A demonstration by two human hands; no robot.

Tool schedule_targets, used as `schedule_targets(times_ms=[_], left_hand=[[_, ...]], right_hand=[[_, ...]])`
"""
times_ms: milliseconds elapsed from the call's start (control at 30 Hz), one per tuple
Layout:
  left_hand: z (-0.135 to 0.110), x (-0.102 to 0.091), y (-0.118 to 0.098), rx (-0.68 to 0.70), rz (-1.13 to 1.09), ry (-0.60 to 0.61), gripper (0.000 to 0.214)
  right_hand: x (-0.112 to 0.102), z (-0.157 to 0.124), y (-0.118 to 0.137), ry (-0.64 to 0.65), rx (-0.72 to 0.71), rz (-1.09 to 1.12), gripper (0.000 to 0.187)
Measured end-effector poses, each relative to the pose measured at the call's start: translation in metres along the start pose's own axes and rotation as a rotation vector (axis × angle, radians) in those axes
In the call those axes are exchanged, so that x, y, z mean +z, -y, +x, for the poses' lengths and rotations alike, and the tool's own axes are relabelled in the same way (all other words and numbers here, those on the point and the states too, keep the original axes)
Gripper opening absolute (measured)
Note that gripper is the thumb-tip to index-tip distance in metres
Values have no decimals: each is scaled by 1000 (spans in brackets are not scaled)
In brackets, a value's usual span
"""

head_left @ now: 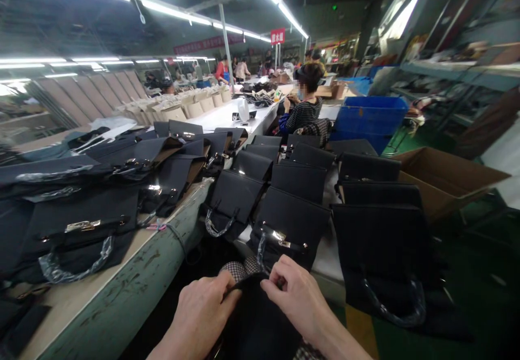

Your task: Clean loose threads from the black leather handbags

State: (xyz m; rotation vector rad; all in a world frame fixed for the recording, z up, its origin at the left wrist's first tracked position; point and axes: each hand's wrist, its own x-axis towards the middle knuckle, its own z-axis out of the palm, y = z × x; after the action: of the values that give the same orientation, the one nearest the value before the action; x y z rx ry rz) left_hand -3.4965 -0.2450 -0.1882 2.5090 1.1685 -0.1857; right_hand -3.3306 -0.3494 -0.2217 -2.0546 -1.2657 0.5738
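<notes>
While bags (290, 224) are crowding the counter (122, 289) ahead, I am holding a black piece (255, 322) over my lap; my left grip (203, 316) is pinching its top edge; my right grip (298, 295) is pinching it just beside.

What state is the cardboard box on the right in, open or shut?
Open: the cardboard box has its flaps spread and its brown inside shows. What it holds, I cannot tell.

Behind the clasp handbag (289, 224), upright handbags (300, 178) stand packed, no way through. Left of it, a dark gap along the green table edge (134, 289); far right, open floor (479, 273).
</notes>
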Motion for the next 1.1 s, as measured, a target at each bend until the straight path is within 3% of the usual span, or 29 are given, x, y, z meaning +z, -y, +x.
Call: schedule_targets(times_ms=[167,567,900,1100], left_hand=[[2,-1,-1,7,-11,11,15],[8,-4,5,16,-62,18,17],[11,-6,14,55,-195,34,14],[15,-3,8,127,-400,27,21]], right_hand=[[4,3,-5,-17,30,136,22],[-2,-11,-11,-20,97,150,6],[1,-20,-12,77,147,283,10],[0,-23,-8,82,150,324,11]])
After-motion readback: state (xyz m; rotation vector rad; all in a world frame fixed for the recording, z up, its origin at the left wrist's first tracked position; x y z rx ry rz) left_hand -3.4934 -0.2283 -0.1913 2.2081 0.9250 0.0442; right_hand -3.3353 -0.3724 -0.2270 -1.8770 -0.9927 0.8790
